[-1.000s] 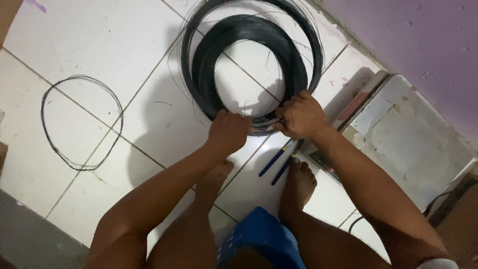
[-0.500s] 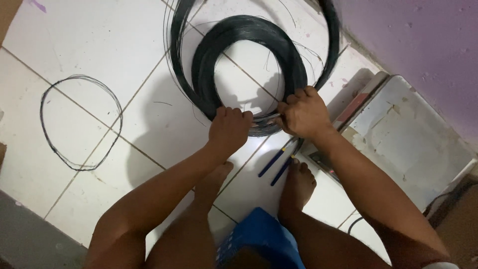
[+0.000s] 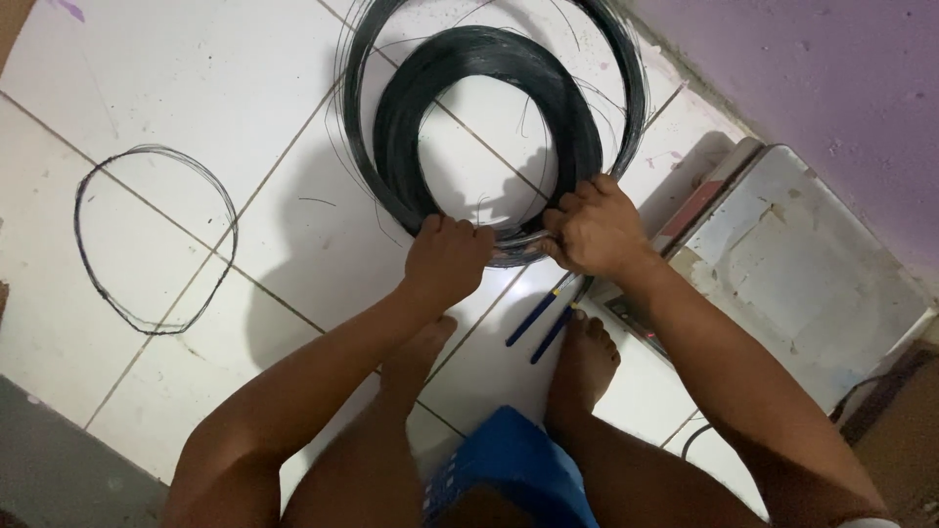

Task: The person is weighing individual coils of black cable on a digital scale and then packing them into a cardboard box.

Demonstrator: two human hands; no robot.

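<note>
- Covering almost the whole view, the white tiled floor (image 3: 196, 88) carries everything, and a purple wall (image 3: 812, 88) rises along its upper right edge.
- Lying against this wall at the right edge of the floor, there is a flat whitish board (image 3: 782, 274) with worn, peeling patches.
- Near the upper edge of the floor, close to the upper right corner, lies the big coil of dark wire (image 3: 489, 59): a thick tight bundle inside and looser turns spreading around it. Its lowest part is between the two hands.
- The left hand (image 3: 445, 259) is closed on the lower left part of the coil, with the fingers curled and pressed together around the wire.
- The right hand (image 3: 592, 230) is closed on the lower right part of the same coil, just beside the left hand but apart from it; its fingers are also bent tight over the strands.
- Well apart, near the left edge of the floor, a thin single loop of wire (image 3: 227, 200) lies flat, touched by nothing.
- Two bare feet stand on the tiles under the hands, and a blue plastic stool (image 3: 509, 469) shows at the bottom edge.
- Between the feet, pliers with blue handles (image 3: 540, 323) lie on the floor, just beside the toes of the right foot (image 3: 582, 362).
</note>
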